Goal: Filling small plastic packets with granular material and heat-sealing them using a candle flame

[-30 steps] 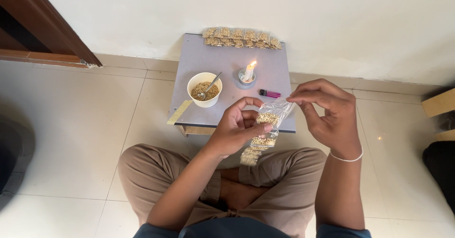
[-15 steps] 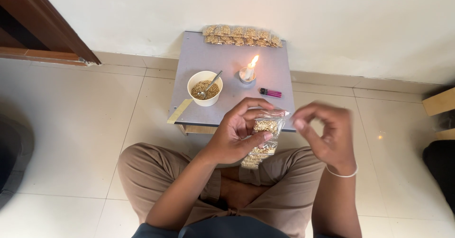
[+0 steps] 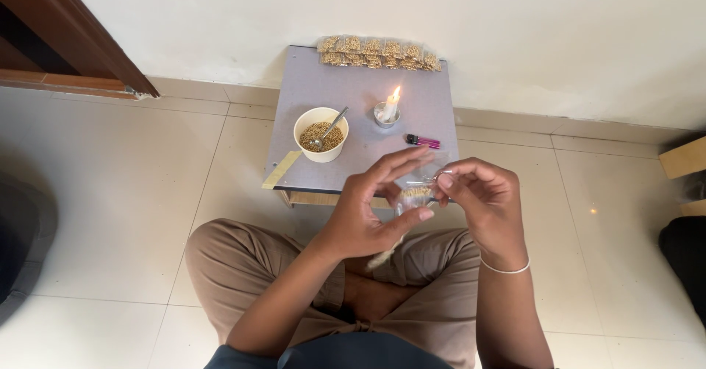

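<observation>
Clear plastic pouch of grain pinched between both hands at frame centre, above the crossed legs. Left hand curls round it, fingers extended; right hand closes thumb and forefinger on its top edge. White bowl on the grey table holds grain and a spoon. Lit candle, lighter, row of filled pouches at far edge. Versus half a second ago: hands closer together, pouch more hidden.

Tan trousers, loose cut. Dark blue-grey top. Forearms bare. Thin pale bangle on right wrist.
</observation>
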